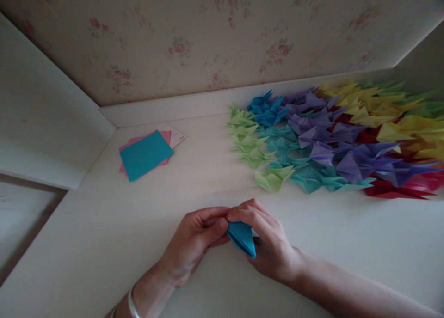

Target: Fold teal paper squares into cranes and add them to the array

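Observation:
A folded piece of blue origami paper is held between both hands, a little above the white table. It has a pointed, layered shape, with one tip angled down toward me. My left hand pinches its left corner between thumb and fingers. From the other side, my right hand grips the upper and right edges, its fingertips meeting those of the left hand. Part of the paper is hidden behind the right fingers. A pale band circles my left wrist.
Many folded paper cranes cover the table's right back: light green, blue, turquoise, purple, yellow and red. At the left back, teal paper sheets lie over pink ones. A floral wall rises behind.

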### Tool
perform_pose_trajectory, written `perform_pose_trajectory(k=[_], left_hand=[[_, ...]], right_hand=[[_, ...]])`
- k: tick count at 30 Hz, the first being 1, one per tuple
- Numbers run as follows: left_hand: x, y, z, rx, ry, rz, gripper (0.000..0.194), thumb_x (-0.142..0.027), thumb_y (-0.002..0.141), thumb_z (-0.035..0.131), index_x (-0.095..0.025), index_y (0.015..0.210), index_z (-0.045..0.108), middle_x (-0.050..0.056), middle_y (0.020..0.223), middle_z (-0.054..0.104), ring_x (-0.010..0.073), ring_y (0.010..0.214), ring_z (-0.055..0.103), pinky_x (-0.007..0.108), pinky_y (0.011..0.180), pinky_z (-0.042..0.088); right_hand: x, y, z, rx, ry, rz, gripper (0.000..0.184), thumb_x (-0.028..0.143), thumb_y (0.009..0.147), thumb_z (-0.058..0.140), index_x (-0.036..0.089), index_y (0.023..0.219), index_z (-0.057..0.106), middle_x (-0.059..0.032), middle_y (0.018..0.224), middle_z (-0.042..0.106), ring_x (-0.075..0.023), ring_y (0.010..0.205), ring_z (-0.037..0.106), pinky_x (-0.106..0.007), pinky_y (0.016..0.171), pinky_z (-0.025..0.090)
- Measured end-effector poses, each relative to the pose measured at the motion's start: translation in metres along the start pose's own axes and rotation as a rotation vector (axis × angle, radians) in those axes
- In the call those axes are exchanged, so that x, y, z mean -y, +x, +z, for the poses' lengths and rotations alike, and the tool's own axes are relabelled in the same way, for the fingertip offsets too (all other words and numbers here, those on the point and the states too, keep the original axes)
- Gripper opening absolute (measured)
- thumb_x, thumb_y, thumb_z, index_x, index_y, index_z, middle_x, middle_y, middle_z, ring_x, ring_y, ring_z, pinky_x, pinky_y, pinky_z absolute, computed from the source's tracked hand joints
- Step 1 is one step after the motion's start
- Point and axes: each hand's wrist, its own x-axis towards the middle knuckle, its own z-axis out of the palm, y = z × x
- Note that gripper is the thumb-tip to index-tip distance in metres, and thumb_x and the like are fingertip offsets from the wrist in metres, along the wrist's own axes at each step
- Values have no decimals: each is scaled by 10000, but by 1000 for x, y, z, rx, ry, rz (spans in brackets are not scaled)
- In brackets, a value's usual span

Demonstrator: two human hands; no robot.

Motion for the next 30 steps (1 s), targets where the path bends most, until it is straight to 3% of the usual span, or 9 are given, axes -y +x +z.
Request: perform_pose_trajectory(k=[5, 11, 16, 19, 22, 25, 28, 30], left_hand=[[-4, -1, -1, 5, 59, 5, 260, -251, 823, 763, -180, 1074, 764, 44, 921, 783, 144, 839, 694, 223, 788, 547], [-4, 3, -5, -134, 170, 64, 193, -251, 746, 816, -161, 915, 788, 38, 862, 788, 139, 762, 678, 214, 727, 545], [-8, 5, -14, -264, 295, 103, 200, -257, 724, 822, -183, 905, 777, 22, 807, 794, 137, 735, 692, 195, 691, 536], [-8, 5, -17, -286, 447, 157, 174, -275, 767, 785, -186, 916, 771, 37, 867, 799, 165, 789, 710, 217, 715, 544], [-5, 5, -16, -284, 543, 215, 168, -305, 807, 750, -184, 924, 758, 44, 888, 791, 179, 820, 714, 233, 741, 549], [-5, 3, -13, -297, 549, 254, 239, -327, 819, 746, -184, 1009, 721, 56, 980, 778, 187, 884, 714, 240, 782, 552], [-6, 0, -8, -212, 473, 222, 406, -325, 804, 767, -191, 1167, 643, 80, 1149, 734, 205, 949, 710, 262, 803, 567], [-6, -1, -6, -175, 430, 187, 456, -335, 828, 743, -183, 1235, 605, 88, 1139, 736, 220, 958, 712, 287, 815, 575]], right_hand=[[0, -1, 1, 45, 27, 41, 442, -25, 798, 533, 230, 1159, 542, -49, 894, 660, -191, 809, 585, -298, 731, 505], [-1, 3, -2, 107, 221, 123, 472, -42, 715, 505, 204, 1104, 612, -89, 1074, 629, -204, 1004, 617, -308, 866, 512], [-2, 9, -11, 110, 363, 381, 308, 75, 885, 455, 215, 1009, 700, -76, 1156, 635, -192, 1082, 603, -290, 897, 487], [-3, 11, -9, 130, 388, 555, 246, 263, 960, 483, 197, 1005, 716, -72, 1009, 696, -198, 947, 635, -289, 799, 500], [-3, 12, -3, 149, 377, 742, 243, 369, 895, 613, 161, 949, 728, -44, 759, 688, -165, 673, 602, -257, 580, 458], [-3, 12, 1, 109, 395, 783, 228, 354, 874, 632, 152, 896, 735, -38, 725, 681, -155, 640, 579, -252, 562, 436], [-5, 15, 0, 37, 412, 778, 210, 340, 869, 633, 158, 837, 733, -39, 760, 690, -161, 690, 592, -255, 603, 449], [-5, 16, -1, 0, 450, 789, 208, 343, 864, 639, 160, 824, 729, -35, 768, 686, -160, 701, 593, -254, 616, 452]])
